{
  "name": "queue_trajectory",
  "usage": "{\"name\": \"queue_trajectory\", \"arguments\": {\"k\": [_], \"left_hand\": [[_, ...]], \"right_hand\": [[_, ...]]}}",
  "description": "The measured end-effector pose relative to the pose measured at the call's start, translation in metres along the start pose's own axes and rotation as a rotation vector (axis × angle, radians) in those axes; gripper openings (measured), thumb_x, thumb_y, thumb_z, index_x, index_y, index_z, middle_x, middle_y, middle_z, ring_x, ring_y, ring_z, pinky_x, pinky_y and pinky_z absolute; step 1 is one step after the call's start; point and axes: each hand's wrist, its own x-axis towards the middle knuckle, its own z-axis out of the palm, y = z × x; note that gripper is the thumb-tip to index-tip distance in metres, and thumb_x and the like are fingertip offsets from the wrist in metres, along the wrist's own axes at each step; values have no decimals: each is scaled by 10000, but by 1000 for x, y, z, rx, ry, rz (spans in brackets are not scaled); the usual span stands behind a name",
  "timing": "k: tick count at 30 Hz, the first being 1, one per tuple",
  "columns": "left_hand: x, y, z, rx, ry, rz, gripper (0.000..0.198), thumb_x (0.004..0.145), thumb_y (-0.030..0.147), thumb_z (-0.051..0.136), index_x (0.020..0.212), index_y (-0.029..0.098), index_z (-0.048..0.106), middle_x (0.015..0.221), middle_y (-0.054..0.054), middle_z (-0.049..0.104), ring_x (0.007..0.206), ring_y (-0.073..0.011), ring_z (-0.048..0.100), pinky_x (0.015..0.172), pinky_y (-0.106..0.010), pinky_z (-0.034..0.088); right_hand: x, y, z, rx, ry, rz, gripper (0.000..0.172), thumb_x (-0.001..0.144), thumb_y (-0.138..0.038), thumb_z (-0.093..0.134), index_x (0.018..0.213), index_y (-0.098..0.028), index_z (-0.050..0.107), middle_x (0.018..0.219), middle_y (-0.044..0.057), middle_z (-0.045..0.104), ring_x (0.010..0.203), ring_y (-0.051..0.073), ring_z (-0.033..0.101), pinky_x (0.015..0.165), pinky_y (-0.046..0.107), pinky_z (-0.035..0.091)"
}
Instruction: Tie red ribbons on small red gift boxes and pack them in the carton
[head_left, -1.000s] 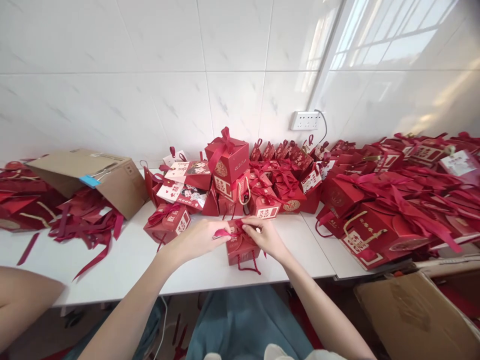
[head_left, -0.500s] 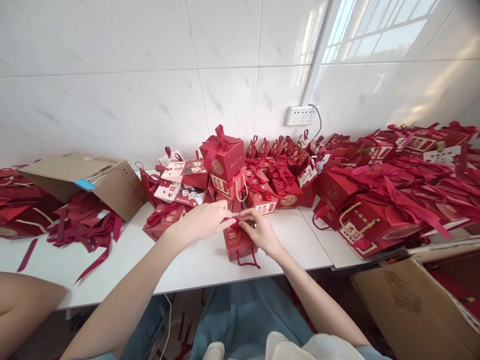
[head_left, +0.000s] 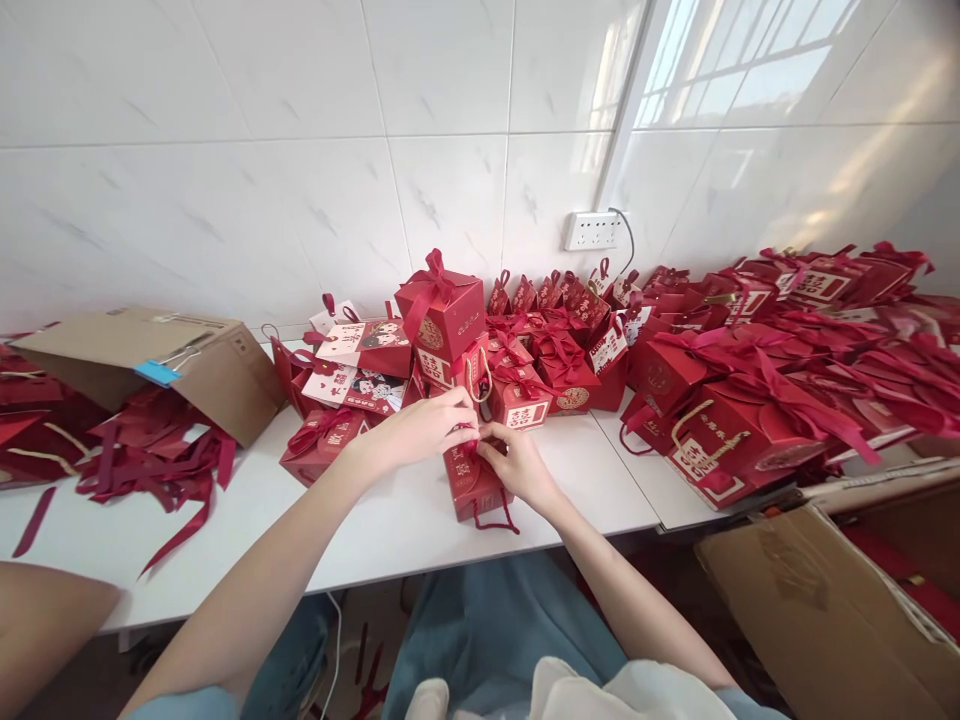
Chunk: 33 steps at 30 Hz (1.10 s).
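A red gift box (head_left: 471,490) with gold print stands near the table's front edge, a dark red cord handle hanging from its near side. Above its top, my left hand (head_left: 433,425) pinches a red ribbon (head_left: 472,445). My right hand (head_left: 519,465) meets it there, thumb and fingertips closed on the same ribbon. The fingers partly hide the ribbon and the box's upper end. Just behind my hands, a ribbon-tied box (head_left: 450,310) sits on top of another red box with a beige cord handle.
Several red boxes (head_left: 724,440) crowd the right side. Loose ribbons (head_left: 161,460) lie at left by an open cardboard carton (head_left: 247,370). Another carton (head_left: 817,610) stands below at right. A co-worker's arm (head_left: 52,610) rests at the left edge.
My left hand has lifted slightly and turned at the fingertips over the box. My right hand stays close by. The whole view has shifted a little.
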Motion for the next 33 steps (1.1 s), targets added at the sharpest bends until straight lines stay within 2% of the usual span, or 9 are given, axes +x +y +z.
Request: {"name": "queue_trajectory", "arguments": {"k": [2, 5, 10, 14, 21, 25, 33], "left_hand": [[2, -5, 3, -74, 16, 18, 264, 893, 325, 403, 857, 204, 635, 963, -30, 574, 793, -168, 581, 722, -256, 407], [4, -15, 11, -210, 57, -25, 212, 877, 344, 445, 867, 214, 613, 896, -1, 632, 817, -169, 593, 751, -253, 425], [7, -29, 33, -402, 166, -135, 200, 815, 394, 548, 793, 199, 591, 825, 15, 653, 752, -161, 597, 731, -257, 445], [8, -33, 51, -514, 267, -130, 194, 774, 371, 593, 724, 184, 579, 748, 16, 642, 722, -157, 593, 717, -257, 458], [6, -43, 78, -521, 434, -137, 199, 817, 380, 552, 776, 186, 569, 809, -10, 641, 782, -170, 596, 748, -290, 468], [-3, -42, 86, -480, 511, -120, 144, 817, 306, 543, 749, 193, 601, 843, -34, 647, 874, -196, 570, 830, -338, 450], [-21, -24, 96, -465, 520, -89, 113, 806, 220, 542, 788, 194, 651, 1060, -66, 632, 1053, -222, 533, 949, -387, 411]], "right_hand": [[0, 1, 1, 37, 5, 9, 65, 769, -231, 526, 811, -207, 570, 791, 12, 677, 753, 177, 619, 736, 315, 465], [0, 4, 2, 102, 25, 37, 145, 744, -263, 574, 857, -214, 498, 763, -1, 673, 743, 177, 637, 714, 310, 477], [-1, 6, 2, 160, 51, 72, 237, 701, -324, 656, 774, -216, 457, 727, -8, 649, 711, 170, 633, 713, 310, 482], [-2, 6, 1, 174, 53, 81, 257, 687, -334, 683, 709, -212, 459, 708, -5, 640, 707, 173, 625, 676, 295, 475], [-4, 8, 2, 205, 83, 72, 309, 694, -401, 682, 706, -212, 438, 676, -10, 608, 664, 160, 607, 629, 276, 472], [-5, 9, 3, 190, 118, 43, 297, 713, -424, 650, 704, -213, 442, 659, -19, 565, 613, 142, 568, 600, 270, 464], [-8, 6, 5, 78, 128, -9, 180, 740, -333, 602, 722, -211, 471, 739, 11, 595, 686, 157, 576, 676, 297, 477]]}}
